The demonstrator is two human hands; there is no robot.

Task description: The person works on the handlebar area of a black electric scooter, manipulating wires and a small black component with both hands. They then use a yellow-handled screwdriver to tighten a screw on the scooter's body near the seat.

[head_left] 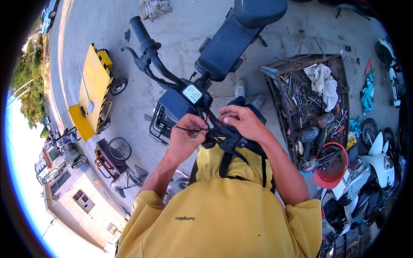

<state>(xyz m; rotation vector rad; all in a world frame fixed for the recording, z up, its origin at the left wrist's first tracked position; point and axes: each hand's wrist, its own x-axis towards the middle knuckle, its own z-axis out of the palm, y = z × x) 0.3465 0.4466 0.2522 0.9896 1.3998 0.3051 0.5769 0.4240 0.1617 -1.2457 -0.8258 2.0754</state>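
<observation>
An electric scooter stands in front of me, with its black handlebar (pixel 165 71) and a small display (pixel 192 93) facing up. My left hand (pixel 186 136) is closed in a pinch on a thin black cable (pixel 188 129) just below the display. My right hand (pixel 244 123) hovers over the near side of the bar, its fingers curled and thumb close to the index finger. Whatever may be between those fingertips is too small to make out. A black brake lever (pixel 236 155) lies below my right hand. Beyond the display sits the black seat (pixel 261 12).
At right a metal tool box (pixel 275 94) holds several hand tools, power drills (pixel 308 135) and a white cloth (pixel 322 84). A red bowl (pixel 340 182) sits at its near end. Parked scooters (pixel 380 161) crowd the right. A yellow cart (pixel 92 81) stands at left.
</observation>
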